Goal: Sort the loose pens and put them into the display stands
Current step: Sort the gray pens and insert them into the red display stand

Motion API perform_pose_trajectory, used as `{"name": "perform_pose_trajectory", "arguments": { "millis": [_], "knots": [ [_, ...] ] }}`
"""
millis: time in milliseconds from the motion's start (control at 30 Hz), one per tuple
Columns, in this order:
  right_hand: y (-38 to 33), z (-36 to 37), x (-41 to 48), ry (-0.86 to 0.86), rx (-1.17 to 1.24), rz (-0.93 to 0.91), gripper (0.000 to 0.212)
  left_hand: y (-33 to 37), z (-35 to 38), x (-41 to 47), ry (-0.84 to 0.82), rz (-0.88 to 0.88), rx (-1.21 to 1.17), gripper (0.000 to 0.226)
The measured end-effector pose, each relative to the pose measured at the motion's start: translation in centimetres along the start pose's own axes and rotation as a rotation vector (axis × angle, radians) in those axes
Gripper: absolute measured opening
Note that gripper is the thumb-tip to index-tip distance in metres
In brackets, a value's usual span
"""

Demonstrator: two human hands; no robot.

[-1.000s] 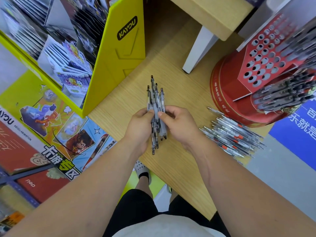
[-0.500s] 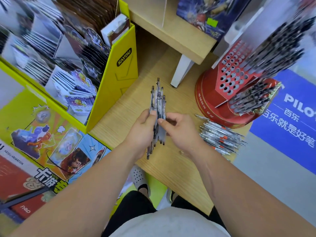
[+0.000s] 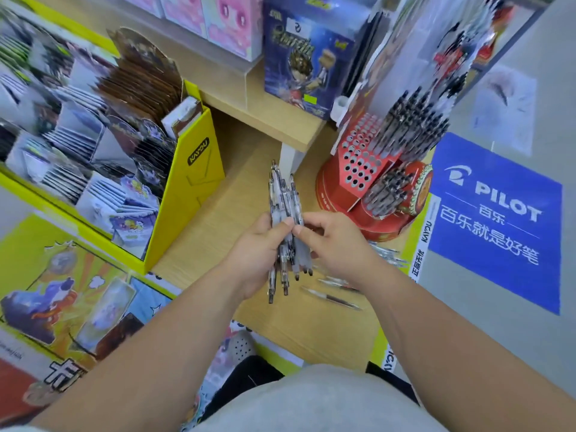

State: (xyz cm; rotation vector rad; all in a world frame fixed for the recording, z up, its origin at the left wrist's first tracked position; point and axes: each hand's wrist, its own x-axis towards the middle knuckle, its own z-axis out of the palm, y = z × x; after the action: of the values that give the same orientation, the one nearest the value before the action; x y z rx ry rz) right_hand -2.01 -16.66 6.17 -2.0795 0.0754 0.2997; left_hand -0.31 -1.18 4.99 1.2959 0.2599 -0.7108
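1. Head view: the left hand (image 3: 258,254) is curled tight around a bundle of clear pens (image 3: 282,198), held upright above the wooden shelf (image 3: 218,232).
2. The right hand (image 3: 335,241) pinches the bundle's right edge between thumb and forefinger.
3. Loose pens (image 3: 330,297) lie on the shelf beside the right wrist, near the red display stand (image 3: 358,163), which is partly filled with dark pens.

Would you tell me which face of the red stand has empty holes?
The left face, holes bare; those to its right hold black pens.

Our left hand (image 3: 258,251) grips the pen bundle (image 3: 282,196); our right hand (image 3: 335,241) pinches it, forearms converging, thumbs nearly touching.
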Motion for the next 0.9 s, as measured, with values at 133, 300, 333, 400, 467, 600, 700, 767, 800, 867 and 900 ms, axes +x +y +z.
{"name": "perform_pose_trajectory", "arguments": {
  "millis": [133, 300, 333, 400, 467, 600, 700, 767, 800, 867, 900],
  "knots": [
    [0.8, -3.1, -0.4, -0.004, -0.003, -0.043, 0.037, 0.0, 3.2, 0.1, 0.054, 0.039, -0.009, 0.022],
    [3.0, -7.4, -0.5, 0.003, 0.019, -0.12, 0.034, -0.4, 8.2, 0.8, 0.166, 0.097, -0.007, 0.022],
    [3.4, -8.4, -0.5, -0.004, 0.049, -0.128, 0.032, -0.4, 9.4, 0.8, 0.192, 0.097, -0.028, 0.023],
    [3.8, -10.6, -0.7, -0.034, 0.122, -0.129, 0.024, -0.7, 11.8, 0.7, 0.25, 0.104, -0.088, 0.026],
    [4.1, -12.5, -1.0, -0.078, 0.172, -0.107, 0.018, -1.0, 14.0, 0.1, 0.298, 0.109, -0.152, 0.031],
    [4.5, -15.3, -2.2, -0.155, 0.174, -0.086, 0.011, -2.0, 18.1, -1.2, 0.388, 0.118, -0.3, 0.028],
    [4.2, -16.3, -3.2, -0.205, 0.203, -0.061, 0.014, -2.3, 19.5, -2.3, 0.388, 0.12, -0.378, 0.03],
    [3.8, -16.5, -3.8, -0.221, 0.2, -0.055, 0.012, -2.4, 19.7, -2.9, 0.404, 0.136, -0.403, 0.028],
    [3.6, -16.5, -4.0, -0.23, 0.183, -0.057, 0.011, -2.5, 19.7, -3.1, 0.408, 0.145, -0.425, 0.028],
    [3.0, -16.5, -4.5, -0.25, 0.155, -0.052, 0.012, -2.5, 19.5, -3.6, 0.392, 0.152, -0.451, 0.029],
    [2.7, -16.5, -4.7, -0.259, 0.152, -0.045, 0.013, -2.6, 19.5, -3.9, 0.375, 0.15, -0.457, 0.03]
  ]
}}
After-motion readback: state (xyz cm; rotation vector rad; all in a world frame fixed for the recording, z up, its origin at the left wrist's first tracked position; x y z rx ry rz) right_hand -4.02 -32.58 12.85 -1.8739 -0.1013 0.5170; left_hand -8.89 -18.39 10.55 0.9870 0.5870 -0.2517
